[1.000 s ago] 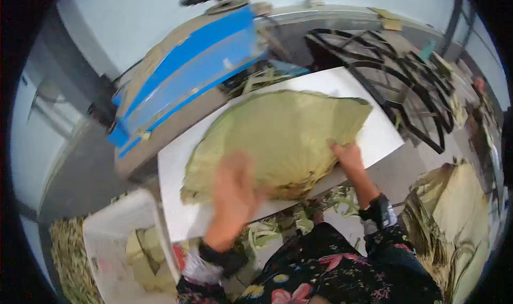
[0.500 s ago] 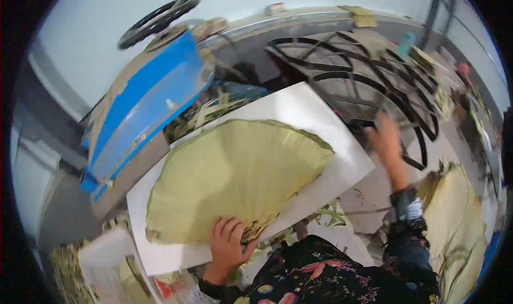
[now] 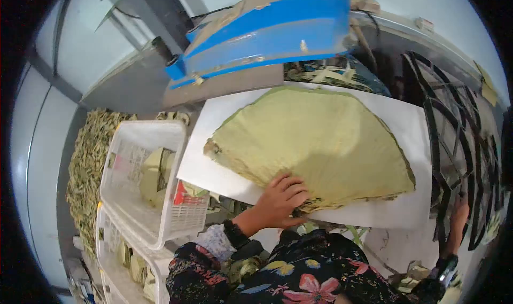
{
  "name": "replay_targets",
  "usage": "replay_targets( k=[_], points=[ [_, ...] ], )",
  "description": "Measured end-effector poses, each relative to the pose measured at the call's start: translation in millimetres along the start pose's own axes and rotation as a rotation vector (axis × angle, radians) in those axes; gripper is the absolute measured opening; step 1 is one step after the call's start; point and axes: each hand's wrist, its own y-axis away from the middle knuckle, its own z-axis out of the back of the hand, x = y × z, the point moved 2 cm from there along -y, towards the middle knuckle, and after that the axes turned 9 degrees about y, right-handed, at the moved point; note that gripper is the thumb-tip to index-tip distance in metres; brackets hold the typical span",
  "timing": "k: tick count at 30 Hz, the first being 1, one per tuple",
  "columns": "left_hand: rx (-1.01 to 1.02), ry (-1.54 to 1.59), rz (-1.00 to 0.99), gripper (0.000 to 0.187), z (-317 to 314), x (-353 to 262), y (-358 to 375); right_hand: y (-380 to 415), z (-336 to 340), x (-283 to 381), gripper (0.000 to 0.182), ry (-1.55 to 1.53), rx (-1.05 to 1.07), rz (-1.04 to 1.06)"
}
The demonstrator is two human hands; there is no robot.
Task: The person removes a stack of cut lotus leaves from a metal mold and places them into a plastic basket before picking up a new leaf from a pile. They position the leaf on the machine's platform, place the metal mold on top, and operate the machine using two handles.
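A broad, pale-green stack of flat half-round leaves (image 3: 320,143) lies on a white board (image 3: 235,184) in front of me. My left hand (image 3: 286,197) rests palm down over its narrow, ragged near end, fingers outstretched and holding nothing. At the far right, my right hand (image 3: 459,213) is among the curved bars of a black metal frame (image 3: 451,143). The bars and the steep angle hide its fingers, so I cannot tell if it grips the frame.
Behind the board stands a blue machine guard (image 3: 272,34), with leaf scraps (image 3: 331,74) beneath it. White plastic crates (image 3: 173,127) with folded leaf pieces stand on the left beside a heap of dried cuttings (image 3: 91,170). A red patch (image 3: 184,196) shows by the upper crate.
My view has turned left, bringing the crates and cuttings into sight. My right hand has come back towards me, staying at the black frames. The left hand stays on the leaf stack.
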Motion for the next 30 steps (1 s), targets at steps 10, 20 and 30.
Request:
replay_targets(
  k=[10, 20, 30],
  points=[
    [-0.026, 0.002, -0.023, 0.059, 0.9, -2.4, 1.5, 78.5, 29.2, 232.2, 0.03, -0.063, 0.016, 0.674],
    [-0.023, 0.073, -0.002, 0.063, -12.2, 6.0, 14.4, 113.4, -11.3, 385.6, 0.019, 0.174, 0.126, 1.05],
    [0.068, 0.169, 0.01, 0.058, -7.1, 2.9, 11.5, 106.8, -44.0, 385.4, 0.016, 0.348, 0.045, 1.067]
  ],
)
